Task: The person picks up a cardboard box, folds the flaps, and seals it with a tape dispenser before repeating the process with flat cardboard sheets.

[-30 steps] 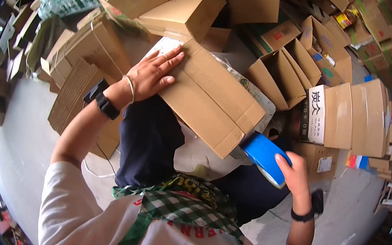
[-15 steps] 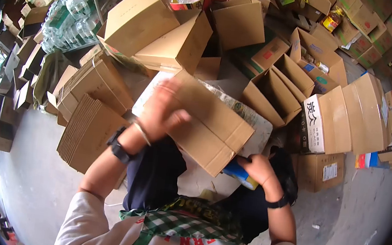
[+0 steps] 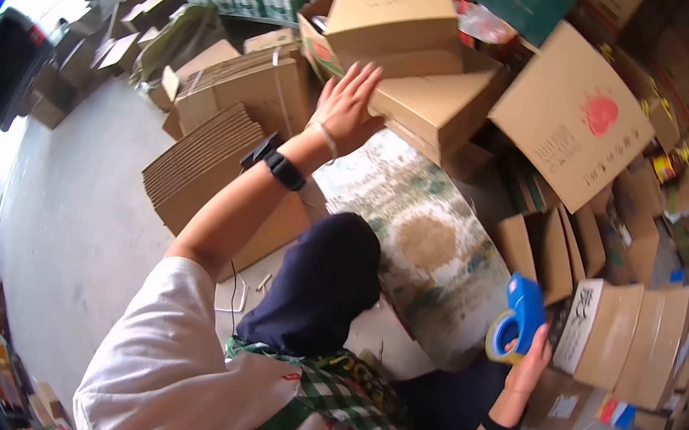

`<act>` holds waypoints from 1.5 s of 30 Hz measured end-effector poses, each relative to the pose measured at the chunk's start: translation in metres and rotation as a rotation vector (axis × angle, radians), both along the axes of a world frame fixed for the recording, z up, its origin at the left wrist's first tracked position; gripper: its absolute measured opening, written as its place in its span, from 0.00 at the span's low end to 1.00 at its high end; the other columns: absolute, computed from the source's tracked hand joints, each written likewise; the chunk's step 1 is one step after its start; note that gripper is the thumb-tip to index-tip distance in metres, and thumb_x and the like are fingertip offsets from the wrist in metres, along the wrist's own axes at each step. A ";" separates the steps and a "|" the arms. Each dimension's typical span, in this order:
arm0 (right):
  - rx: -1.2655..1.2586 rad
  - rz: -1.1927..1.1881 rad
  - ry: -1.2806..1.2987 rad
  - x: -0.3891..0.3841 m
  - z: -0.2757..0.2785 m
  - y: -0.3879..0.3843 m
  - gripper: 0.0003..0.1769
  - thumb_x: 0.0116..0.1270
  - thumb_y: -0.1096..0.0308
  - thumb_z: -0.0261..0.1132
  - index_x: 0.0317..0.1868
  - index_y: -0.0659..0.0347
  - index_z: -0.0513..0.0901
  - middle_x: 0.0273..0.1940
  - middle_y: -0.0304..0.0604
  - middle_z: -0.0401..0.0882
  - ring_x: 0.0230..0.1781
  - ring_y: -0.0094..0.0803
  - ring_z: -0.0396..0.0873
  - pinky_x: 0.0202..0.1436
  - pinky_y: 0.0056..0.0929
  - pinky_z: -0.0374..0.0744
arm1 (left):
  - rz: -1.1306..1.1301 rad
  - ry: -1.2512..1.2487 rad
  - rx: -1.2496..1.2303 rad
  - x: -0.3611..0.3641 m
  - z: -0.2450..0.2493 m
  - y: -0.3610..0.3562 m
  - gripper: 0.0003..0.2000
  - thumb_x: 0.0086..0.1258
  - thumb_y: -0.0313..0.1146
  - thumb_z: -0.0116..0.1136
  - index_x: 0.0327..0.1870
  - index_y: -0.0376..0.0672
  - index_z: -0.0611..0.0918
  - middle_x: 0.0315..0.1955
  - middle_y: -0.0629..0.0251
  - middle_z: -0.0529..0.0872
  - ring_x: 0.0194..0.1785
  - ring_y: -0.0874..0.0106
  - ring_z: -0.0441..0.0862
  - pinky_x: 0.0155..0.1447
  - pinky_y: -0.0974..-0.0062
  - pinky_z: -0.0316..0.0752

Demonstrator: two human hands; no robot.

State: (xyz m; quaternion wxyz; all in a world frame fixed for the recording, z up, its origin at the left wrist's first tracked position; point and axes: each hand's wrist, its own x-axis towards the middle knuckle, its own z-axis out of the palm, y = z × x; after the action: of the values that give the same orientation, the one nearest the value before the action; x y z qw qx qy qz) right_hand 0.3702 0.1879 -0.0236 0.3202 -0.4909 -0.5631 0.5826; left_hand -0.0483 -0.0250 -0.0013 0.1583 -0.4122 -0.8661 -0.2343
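A: What's nearest?
B: The right hand point(image 3: 531, 358), at four o'clock. Its fingers are curled around a blue tape dispenser point(image 3: 518, 318), held clear of the floor.
A: And the left hand point(image 3: 345, 105)?
B: It's up at twelve o'clock with the fingers spread, touching the near corner of a closed cardboard box point(image 3: 440, 98) at one o'clock.
A: Around it?
B: A stack of flat cardboard point(image 3: 200, 163) lies at ten o'clock, and a second box point(image 3: 392, 6) sits on the first, farther back.

Left grip point(image 3: 345, 110) splayed, right grip point(image 3: 531, 358) seemingly clenched
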 end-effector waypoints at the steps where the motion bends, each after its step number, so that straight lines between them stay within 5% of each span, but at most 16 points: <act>1: -0.005 0.104 -0.076 -0.001 -0.010 -0.001 0.22 0.69 0.51 0.56 0.38 0.66 0.77 0.26 0.41 0.76 0.18 0.26 0.72 0.24 0.23 0.74 | 0.202 -0.080 -0.152 -0.016 -0.035 -0.033 0.37 0.58 0.45 0.61 0.68 0.43 0.60 0.69 0.58 0.59 0.73 0.59 0.51 0.70 0.50 0.51; 3: 0.138 0.276 -0.306 0.022 -0.092 0.034 0.18 0.67 0.58 0.60 0.34 0.69 0.75 0.27 0.43 0.77 0.27 0.30 0.75 0.33 0.34 0.74 | 0.587 -0.315 -0.392 -0.058 -0.114 -0.113 0.40 0.57 0.44 0.63 0.69 0.45 0.57 0.71 0.59 0.54 0.74 0.60 0.47 0.70 0.49 0.51; 5: 0.544 0.402 -0.682 0.009 -0.101 0.020 0.18 0.61 0.60 0.63 0.34 0.69 0.71 0.31 0.60 0.77 0.32 0.53 0.76 0.38 0.47 0.72 | 0.847 -0.474 -0.647 -0.077 -0.166 -0.189 0.42 0.58 0.44 0.61 0.71 0.45 0.52 0.72 0.59 0.49 0.75 0.59 0.45 0.70 0.49 0.50; 10: 0.624 0.485 -1.119 -0.003 -0.141 0.001 0.20 0.59 0.62 0.65 0.42 0.67 0.68 0.35 0.62 0.78 0.40 0.59 0.76 0.40 0.51 0.73 | 0.850 -0.627 -0.669 -0.045 -0.219 -0.264 0.40 0.58 0.46 0.60 0.70 0.45 0.55 0.72 0.55 0.49 0.72 0.60 0.54 0.65 0.52 0.62; 13: 0.589 0.570 -1.181 -0.006 -0.150 -0.004 0.20 0.58 0.63 0.66 0.42 0.66 0.68 0.37 0.61 0.78 0.41 0.59 0.77 0.41 0.51 0.74 | 0.806 -0.660 -0.592 -0.040 -0.221 -0.264 0.37 0.54 0.43 0.62 0.66 0.42 0.62 0.64 0.54 0.63 0.63 0.59 0.66 0.58 0.62 0.67; 19: 0.567 0.557 -1.219 -0.008 -0.150 -0.009 0.19 0.59 0.65 0.65 0.43 0.67 0.67 0.38 0.62 0.78 0.42 0.59 0.76 0.43 0.50 0.74 | 1.018 -0.294 -0.604 -0.036 -0.222 -0.277 0.43 0.51 0.46 0.67 0.68 0.43 0.60 0.62 0.55 0.64 0.67 0.59 0.59 0.68 0.61 0.57; 23: 0.583 0.504 -1.180 -0.007 -0.157 -0.011 0.18 0.59 0.66 0.65 0.43 0.67 0.67 0.39 0.63 0.78 0.42 0.59 0.76 0.43 0.49 0.74 | 0.988 -0.403 -0.594 -0.033 -0.215 -0.273 0.22 0.61 0.36 0.53 0.58 0.45 0.71 0.61 0.54 0.68 0.62 0.59 0.67 0.68 0.53 0.55; 25: 0.560 0.476 -1.175 -0.004 -0.166 -0.007 0.18 0.59 0.67 0.65 0.43 0.68 0.67 0.39 0.63 0.78 0.42 0.59 0.76 0.43 0.49 0.74 | 0.933 -0.319 -0.567 -0.018 -0.215 -0.268 0.13 0.62 0.35 0.50 0.48 0.46 0.76 0.45 0.59 0.80 0.56 0.63 0.74 0.66 0.46 0.52; 28: 0.591 0.555 -0.998 0.006 -0.182 0.014 0.22 0.56 0.67 0.67 0.46 0.73 0.70 0.42 0.66 0.77 0.46 0.61 0.74 0.48 0.48 0.73 | 0.867 -0.442 -0.411 -0.008 -0.215 -0.267 0.20 0.53 0.43 0.64 0.42 0.47 0.71 0.29 0.60 0.85 0.36 0.61 0.83 0.52 0.61 0.70; 29: 0.645 0.626 -0.981 0.033 -0.252 0.077 0.23 0.55 0.66 0.68 0.45 0.74 0.72 0.42 0.66 0.76 0.46 0.60 0.74 0.50 0.48 0.72 | 0.787 -0.560 -0.408 -0.001 -0.186 -0.263 0.17 0.57 0.42 0.61 0.44 0.49 0.72 0.33 0.60 0.85 0.40 0.62 0.83 0.47 0.61 0.72; 32: 0.750 0.822 -1.299 0.011 -0.220 0.110 0.26 0.66 0.53 0.58 0.51 0.70 0.76 0.48 0.61 0.77 0.47 0.54 0.76 0.52 0.43 0.74 | 0.662 -0.204 -0.188 0.005 -0.091 -0.244 0.10 0.60 0.41 0.55 0.42 0.55 0.79 0.38 0.67 0.82 0.49 0.66 0.78 0.48 0.62 0.69; 34: 0.650 0.759 -0.931 -0.055 -0.041 0.011 0.31 0.64 0.55 0.62 0.58 0.72 0.70 0.56 0.66 0.70 0.59 0.52 0.68 0.63 0.38 0.66 | 0.410 0.142 -0.122 0.024 -0.002 -0.219 0.08 0.58 0.40 0.55 0.39 0.55 0.79 0.34 0.69 0.78 0.46 0.67 0.76 0.53 0.65 0.64; 38: 0.421 0.577 -0.205 -0.088 0.022 0.052 0.29 0.69 0.58 0.58 0.62 0.66 0.63 0.59 0.56 0.68 0.56 0.42 0.71 0.59 0.40 0.70 | -0.089 0.490 -0.008 0.083 0.095 -0.139 0.03 0.51 0.36 0.53 0.27 0.54 0.77 0.29 0.71 0.73 0.40 0.71 0.73 0.49 0.65 0.63; 42: 0.058 0.958 0.114 -0.126 0.120 -0.033 0.32 0.70 0.53 0.54 0.67 0.63 0.58 0.66 0.53 0.60 0.65 0.48 0.62 0.64 0.46 0.67 | -0.835 0.526 0.063 0.162 0.083 -0.051 0.05 0.57 0.41 0.52 0.25 0.56 0.79 0.27 0.70 0.80 0.37 0.66 0.77 0.41 0.59 0.64; 43: 0.019 0.942 0.172 -0.134 0.120 -0.054 0.29 0.71 0.52 0.53 0.63 0.65 0.65 0.58 0.53 0.72 0.58 0.45 0.72 0.58 0.41 0.72 | -1.101 0.544 0.197 0.179 0.074 -0.029 0.07 0.57 0.41 0.52 0.23 0.54 0.79 0.29 0.69 0.81 0.38 0.63 0.78 0.40 0.56 0.66; 45: -0.037 1.104 0.073 -0.150 0.086 -0.052 0.42 0.68 0.38 0.47 0.73 0.56 0.47 0.73 0.47 0.43 0.73 0.40 0.45 0.70 0.31 0.53 | -1.139 0.611 0.031 0.207 0.052 -0.009 0.07 0.57 0.40 0.52 0.23 0.54 0.80 0.29 0.67 0.80 0.39 0.62 0.77 0.39 0.57 0.70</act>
State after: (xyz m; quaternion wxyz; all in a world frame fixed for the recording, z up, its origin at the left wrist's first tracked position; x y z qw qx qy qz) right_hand 0.2201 0.1357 0.0624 -0.0221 -0.1080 -0.7150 0.6904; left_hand 0.1582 -0.0339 0.0505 0.2546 -0.8530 -0.4242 -0.1662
